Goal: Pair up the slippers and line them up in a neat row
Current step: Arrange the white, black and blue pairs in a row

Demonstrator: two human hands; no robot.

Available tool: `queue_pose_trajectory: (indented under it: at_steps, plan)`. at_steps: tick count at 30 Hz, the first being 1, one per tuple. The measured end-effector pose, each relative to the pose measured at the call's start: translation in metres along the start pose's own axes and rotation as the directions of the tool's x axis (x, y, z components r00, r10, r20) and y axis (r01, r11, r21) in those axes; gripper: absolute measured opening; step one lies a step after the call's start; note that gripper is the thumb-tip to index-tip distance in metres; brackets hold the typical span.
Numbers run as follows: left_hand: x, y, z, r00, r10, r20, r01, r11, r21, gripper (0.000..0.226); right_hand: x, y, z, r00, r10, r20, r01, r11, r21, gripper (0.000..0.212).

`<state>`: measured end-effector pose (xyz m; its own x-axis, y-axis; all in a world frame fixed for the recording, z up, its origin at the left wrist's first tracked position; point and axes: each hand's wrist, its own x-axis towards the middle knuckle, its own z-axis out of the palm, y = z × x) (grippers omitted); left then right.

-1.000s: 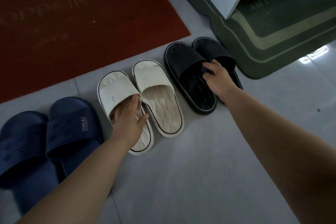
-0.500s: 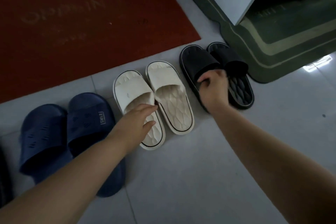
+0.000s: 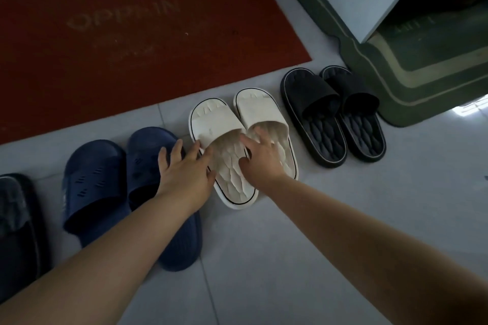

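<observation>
Palms down: R hand (image 3: 260, 158) over cream slippers (image 3: 215, 120), L hand (image 3: 184, 174) just beside.

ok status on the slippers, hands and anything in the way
Left hand open, right hand open, both spread over the cream slippers. These side by side, left one sitting nearer. Navy pair and black pair flank them. Nothing blocking.

navy slippers (image 3: 95, 187) | cream slippers (image 3: 214, 124) black-trimmed | black slippers (image 3: 309, 90) pale-trimmed | red mat (image 3: 132, 47)
</observation>
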<state>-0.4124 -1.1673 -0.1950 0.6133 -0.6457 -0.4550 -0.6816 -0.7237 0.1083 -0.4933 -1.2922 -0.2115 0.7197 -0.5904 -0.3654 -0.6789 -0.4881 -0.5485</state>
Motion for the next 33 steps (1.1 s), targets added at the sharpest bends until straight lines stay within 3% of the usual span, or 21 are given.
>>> queue_pose_trajectory:
  at_steps: [4, 8, 11, 13, 15, 17, 19, 21, 23, 27, 30, 33]
  plan:
    - [0.001, -0.004, -0.006, 0.999, 0.024, 0.03, -0.022, 0.997, -0.069, 0.054, 0.009, -0.003, 0.0, 0.999, -0.048, 0.015, 0.048, 0.999, -0.002, 0.055]
    - [0.0, -0.029, -0.023, 0.997, 0.042, -0.061, -0.052, 0.986, -0.161, 0.049, 0.009, -0.002, 0.002, 0.999, -0.024, 0.03, 0.022, 0.998, 0.054, 0.059]
    - [-0.003, -0.072, -0.038, 0.995, -0.022, -0.095, 0.001, 0.977, -0.215, 0.054, -0.005, -0.008, 0.004, 0.994, 0.042, -0.103, -0.034, 0.996, 0.086, 0.046]
    - [-0.008, -0.102, -0.04, 0.997, -0.06, -0.041, 0.049, 0.971, -0.234, 0.063, -0.023, -0.017, 0.012, 0.975, -0.017, -0.221, 0.037, 0.996, 0.087, 0.033]
    - [-0.016, -0.123, -0.038, 0.994, -0.101, 0.044, 0.108, 0.974, -0.202, 0.08, -0.041, -0.029, 0.024, 0.975, -0.169, -0.145, 0.183, 0.979, 0.088, 0.026]
    - [-0.024, -0.136, -0.037, 0.975, -0.14, 0.169, 0.164, 0.977, -0.136, 0.105, -0.052, -0.043, 0.037, 0.969, -0.244, 0.047, 0.24, 0.967, 0.081, 0.032]
    - [-0.033, -0.141, -0.038, 0.922, -0.217, 0.321, 0.245, 0.968, -0.05, 0.123, -0.051, -0.056, 0.048, 0.958, -0.225, 0.176, 0.221, 0.974, 0.04, 0.048]
    - [-0.04, -0.142, -0.039, 0.86, -0.327, 0.392, 0.335, 0.941, 0.05, 0.127, -0.044, -0.067, 0.056, 0.955, -0.169, 0.245, 0.17, 0.985, 0.018, 0.06]
    - [-0.043, -0.145, -0.033, 0.833, -0.409, 0.373, 0.405, 0.91, 0.091, 0.114, -0.036, -0.074, 0.059, 0.954, -0.124, 0.274, 0.124, 0.992, 0.017, 0.064]
    - [-0.043, -0.162, -0.016, 0.877, -0.416, 0.241, 0.442, 0.895, -0.065, 0.074, -0.023, -0.08, 0.058, 0.969, -0.054, 0.24, 0.048, 0.998, 0.031, 0.051]
    - [-0.045, -0.17, -0.014, 0.92, -0.382, 0.09, 0.393, 0.897, -0.202, 0.062, -0.013, -0.08, 0.057, 0.969, -0.055, 0.24, 0.049, 0.998, 0.033, 0.045]
    - [-0.047, -0.167, -0.013, 0.925, -0.378, 0.037, 0.375, 0.893, -0.25, 0.061, -0.004, -0.079, 0.056, 0.966, -0.05, 0.256, 0.047, 0.999, 0.017, 0.05]
